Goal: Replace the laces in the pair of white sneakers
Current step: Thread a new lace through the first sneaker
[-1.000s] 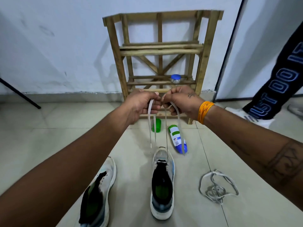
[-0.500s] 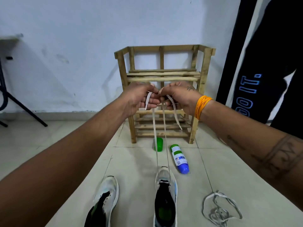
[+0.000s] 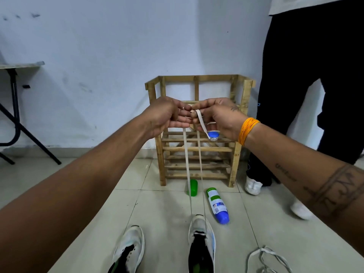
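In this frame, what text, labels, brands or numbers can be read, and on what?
Nothing reads clearly.
Spray can lying on the floor: printed label, too small to read.
Right forearm tattoo: letter-like marks, not legible; smaller script too blurred.
Standing person's trousers: a blue mark, unreadable.
Sneakers, lace: no text seen.

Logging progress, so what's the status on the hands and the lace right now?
Left hand and right hand both pinch the lace, two strands taut down to the right sneaker. Left sneaker unlaced. Nothing in the way.
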